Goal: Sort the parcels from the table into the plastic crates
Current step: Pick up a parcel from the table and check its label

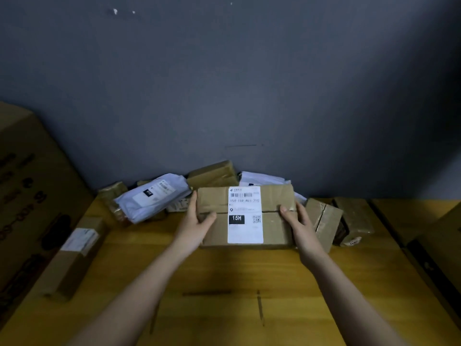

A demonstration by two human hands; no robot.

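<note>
progress: barely started by the looks of it, a heap of parcels (212, 176) is left on the table (224, 283), no crates in shot
box (245, 216): flat taped cardboard, white label, gripped at both ends by left hand (197, 221) and right hand (300, 223)
mailer (154, 196): soft grey plastic, crumpled

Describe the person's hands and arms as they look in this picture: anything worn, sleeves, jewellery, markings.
Both arms are bare from the bottom edge of the picture to the fingertips; no sleeve shows. The left hand and the right hand wear no gloves, and no ring, watch, bracelet or bandage can be seen on either wrist. The fingernails look short and unpainted. No marks or tattoos show, though the light is dim.
</note>
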